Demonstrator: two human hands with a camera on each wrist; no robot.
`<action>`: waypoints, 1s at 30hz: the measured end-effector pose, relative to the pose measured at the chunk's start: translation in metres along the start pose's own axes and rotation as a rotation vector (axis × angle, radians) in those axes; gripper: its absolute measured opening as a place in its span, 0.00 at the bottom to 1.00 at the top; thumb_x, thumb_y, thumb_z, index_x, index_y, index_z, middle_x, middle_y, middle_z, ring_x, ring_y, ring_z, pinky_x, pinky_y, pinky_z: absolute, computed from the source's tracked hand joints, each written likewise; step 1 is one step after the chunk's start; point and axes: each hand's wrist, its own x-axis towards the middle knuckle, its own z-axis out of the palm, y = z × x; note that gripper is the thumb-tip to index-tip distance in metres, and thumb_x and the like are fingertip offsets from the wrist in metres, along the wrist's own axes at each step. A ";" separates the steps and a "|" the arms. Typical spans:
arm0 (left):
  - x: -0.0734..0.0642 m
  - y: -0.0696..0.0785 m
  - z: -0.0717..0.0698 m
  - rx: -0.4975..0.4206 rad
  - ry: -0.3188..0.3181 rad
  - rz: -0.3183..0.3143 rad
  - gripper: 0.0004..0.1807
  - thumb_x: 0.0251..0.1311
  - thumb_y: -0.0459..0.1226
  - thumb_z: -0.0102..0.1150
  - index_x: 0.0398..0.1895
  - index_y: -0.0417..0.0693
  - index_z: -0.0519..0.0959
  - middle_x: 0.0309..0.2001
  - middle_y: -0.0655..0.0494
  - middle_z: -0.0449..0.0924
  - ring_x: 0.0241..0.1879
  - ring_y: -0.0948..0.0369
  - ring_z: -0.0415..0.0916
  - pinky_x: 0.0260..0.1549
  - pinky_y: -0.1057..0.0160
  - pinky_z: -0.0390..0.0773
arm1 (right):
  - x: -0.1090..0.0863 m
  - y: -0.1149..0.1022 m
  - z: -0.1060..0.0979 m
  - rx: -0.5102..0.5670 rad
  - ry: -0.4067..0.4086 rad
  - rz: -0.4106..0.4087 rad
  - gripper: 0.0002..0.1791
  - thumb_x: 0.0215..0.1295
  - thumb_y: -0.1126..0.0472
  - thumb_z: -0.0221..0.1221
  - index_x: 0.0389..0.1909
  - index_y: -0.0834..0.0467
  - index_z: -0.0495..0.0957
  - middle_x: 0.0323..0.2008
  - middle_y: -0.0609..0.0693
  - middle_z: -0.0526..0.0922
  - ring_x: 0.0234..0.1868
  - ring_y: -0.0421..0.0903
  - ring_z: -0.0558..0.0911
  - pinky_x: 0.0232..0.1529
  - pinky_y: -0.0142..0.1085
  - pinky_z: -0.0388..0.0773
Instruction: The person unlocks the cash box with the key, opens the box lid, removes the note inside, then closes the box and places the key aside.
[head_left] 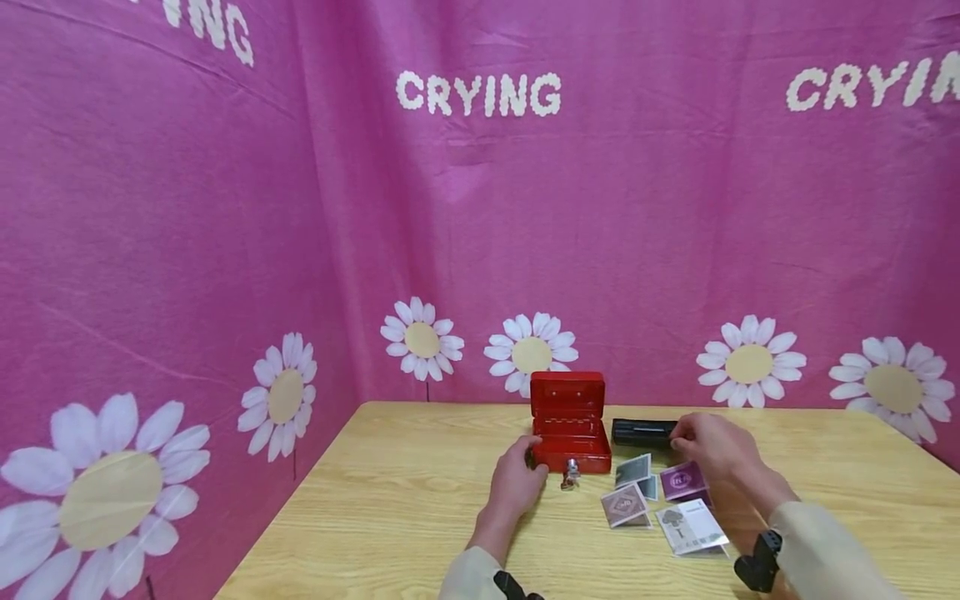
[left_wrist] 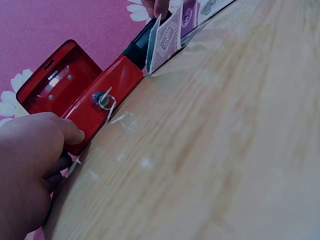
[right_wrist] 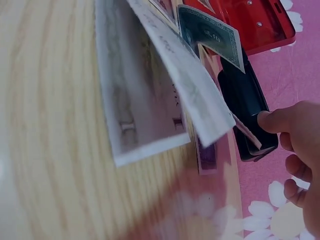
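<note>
A small red cash box stands on the table with its lid raised and keys on a ring hanging at its front lock. My left hand grips the box's front left corner; in the left wrist view the thumb lies on the red front. Right of the box lies a black plastic tray. My right hand pinches the tray's right end, thumb on top in the right wrist view; some fingertips are hidden there behind the black tray.
Several folded banknotes stand tented in front of the tray: a greenish one, a brownish one, a purple one and a whitish one. A pink curtain with daisies hangs behind the wooden table.
</note>
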 end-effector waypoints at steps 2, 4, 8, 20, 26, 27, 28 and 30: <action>0.000 0.001 0.000 0.001 0.001 0.001 0.23 0.60 0.30 0.61 0.60 0.44 0.77 0.59 0.46 0.80 0.60 0.49 0.76 0.61 0.47 0.75 | -0.002 -0.001 -0.001 0.006 0.004 0.012 0.04 0.62 0.60 0.63 0.35 0.56 0.85 0.29 0.46 0.84 0.28 0.40 0.76 0.28 0.37 0.73; -0.001 0.002 -0.001 0.008 0.009 0.016 0.23 0.58 0.29 0.61 0.59 0.43 0.77 0.58 0.45 0.81 0.59 0.49 0.77 0.60 0.47 0.76 | -0.003 -0.001 -0.001 0.011 0.009 0.016 0.04 0.63 0.61 0.62 0.35 0.56 0.84 0.28 0.45 0.84 0.27 0.41 0.75 0.27 0.36 0.72; -0.001 0.002 -0.001 0.019 0.020 0.028 0.22 0.57 0.28 0.60 0.58 0.43 0.78 0.57 0.46 0.82 0.58 0.50 0.77 0.59 0.48 0.76 | -0.007 -0.003 -0.003 0.022 0.031 0.013 0.03 0.63 0.62 0.62 0.35 0.56 0.84 0.27 0.45 0.82 0.26 0.41 0.74 0.26 0.35 0.69; 0.000 0.002 -0.001 0.015 -0.006 -0.005 0.22 0.60 0.29 0.60 0.59 0.44 0.77 0.59 0.46 0.80 0.61 0.50 0.76 0.60 0.47 0.75 | -0.014 -0.017 -0.010 0.012 0.119 -0.064 0.02 0.63 0.60 0.63 0.33 0.53 0.84 0.23 0.41 0.77 0.24 0.38 0.70 0.23 0.32 0.65; -0.001 0.004 -0.002 0.006 -0.013 -0.013 0.22 0.61 0.29 0.60 0.60 0.43 0.76 0.59 0.46 0.80 0.61 0.49 0.76 0.61 0.47 0.75 | -0.016 -0.030 -0.014 0.011 0.151 -0.097 0.03 0.62 0.58 0.65 0.31 0.53 0.83 0.21 0.41 0.74 0.23 0.36 0.68 0.22 0.31 0.63; -0.001 0.004 -0.002 0.008 -0.011 -0.011 0.22 0.61 0.29 0.60 0.60 0.43 0.76 0.59 0.46 0.80 0.60 0.49 0.76 0.60 0.47 0.75 | -0.017 -0.031 -0.014 0.012 0.155 -0.099 0.03 0.62 0.59 0.65 0.30 0.52 0.83 0.21 0.41 0.73 0.22 0.36 0.68 0.22 0.31 0.63; -0.002 0.004 -0.002 0.006 -0.011 -0.011 0.22 0.61 0.29 0.60 0.60 0.43 0.77 0.59 0.46 0.80 0.60 0.49 0.76 0.60 0.47 0.75 | -0.017 -0.031 -0.014 0.011 0.160 -0.098 0.03 0.62 0.59 0.65 0.30 0.52 0.83 0.20 0.41 0.72 0.22 0.36 0.68 0.22 0.31 0.62; -0.001 0.004 -0.002 0.010 -0.010 -0.006 0.22 0.61 0.29 0.60 0.60 0.43 0.77 0.59 0.45 0.80 0.60 0.49 0.76 0.60 0.47 0.75 | -0.019 -0.032 -0.014 0.012 0.169 -0.096 0.03 0.62 0.58 0.65 0.29 0.51 0.83 0.20 0.41 0.71 0.22 0.36 0.67 0.21 0.31 0.61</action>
